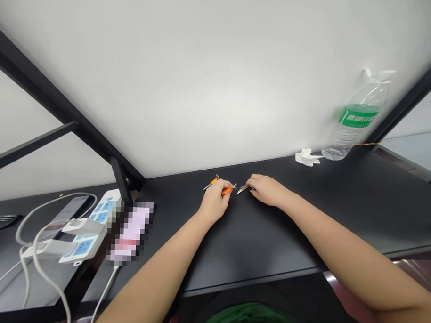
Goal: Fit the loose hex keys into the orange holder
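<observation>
My left hand (pixel 215 200) is closed around a small orange-handled tool (pixel 227 191) with a short metal tip, which points toward the right hand. Just behind the left fingers, another orange piece with a thin grey shaft (pixel 211 183) lies on the black tabletop (pixel 248 247). My right hand (pixel 267 189) rests on the table with its fingers bent together over several thin silver metal sticks (pixel 242 189). Their ends stick out to the left, close to the tool's tip. The exact kind of these small things is too small to make out.
At the back right, a clear plastic bottle (pixel 360 116) with a green label stands beside a crumpled white tissue (pixel 306 157). To the left are a charging phone (pixel 133 229), a white power strip (pixel 110 202) with plugs and cables, and a black metal frame (pixel 96 138). A white wall (pixel 204 85) rises behind.
</observation>
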Motion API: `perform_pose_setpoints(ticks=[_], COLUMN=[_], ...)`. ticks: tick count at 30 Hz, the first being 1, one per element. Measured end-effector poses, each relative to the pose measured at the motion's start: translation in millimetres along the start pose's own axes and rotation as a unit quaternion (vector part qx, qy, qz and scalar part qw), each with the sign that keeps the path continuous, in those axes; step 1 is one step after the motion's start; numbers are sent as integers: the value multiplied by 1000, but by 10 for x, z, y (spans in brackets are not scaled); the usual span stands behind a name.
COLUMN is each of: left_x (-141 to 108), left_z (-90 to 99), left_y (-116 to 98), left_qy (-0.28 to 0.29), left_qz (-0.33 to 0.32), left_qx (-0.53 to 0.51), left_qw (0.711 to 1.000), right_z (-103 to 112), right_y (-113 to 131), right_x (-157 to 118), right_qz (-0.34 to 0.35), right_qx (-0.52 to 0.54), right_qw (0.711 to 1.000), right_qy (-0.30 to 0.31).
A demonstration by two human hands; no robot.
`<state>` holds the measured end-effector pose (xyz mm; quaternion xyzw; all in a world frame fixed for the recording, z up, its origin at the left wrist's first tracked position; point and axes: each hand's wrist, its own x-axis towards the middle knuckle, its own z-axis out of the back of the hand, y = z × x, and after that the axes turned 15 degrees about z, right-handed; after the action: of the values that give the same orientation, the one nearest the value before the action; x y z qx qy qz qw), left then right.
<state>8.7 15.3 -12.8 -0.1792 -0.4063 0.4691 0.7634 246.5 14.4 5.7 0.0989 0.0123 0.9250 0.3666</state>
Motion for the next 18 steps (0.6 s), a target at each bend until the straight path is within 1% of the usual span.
perform_pose_setpoints(ticks=[4,10,15,18], left_x=[8,11,14,16], left_z=[3,3,-9,-17], left_y=[9,11,25,28], left_qy=[4,8,10,14], left_qz=[0,2,8,13], left_qx=[-3,-3,-4,-4], left_qw=[1000,1000,1000,1000], right_z=[4,22,71,105], right_y=[35,56,129,192], right_x=[4,7,6,-16], right_qz=[-3,-23,-34,-44], right_qx=[-18,-11,-20,15], right_qw=[1000,999,998,996], right_qy=[25,21,51,76])
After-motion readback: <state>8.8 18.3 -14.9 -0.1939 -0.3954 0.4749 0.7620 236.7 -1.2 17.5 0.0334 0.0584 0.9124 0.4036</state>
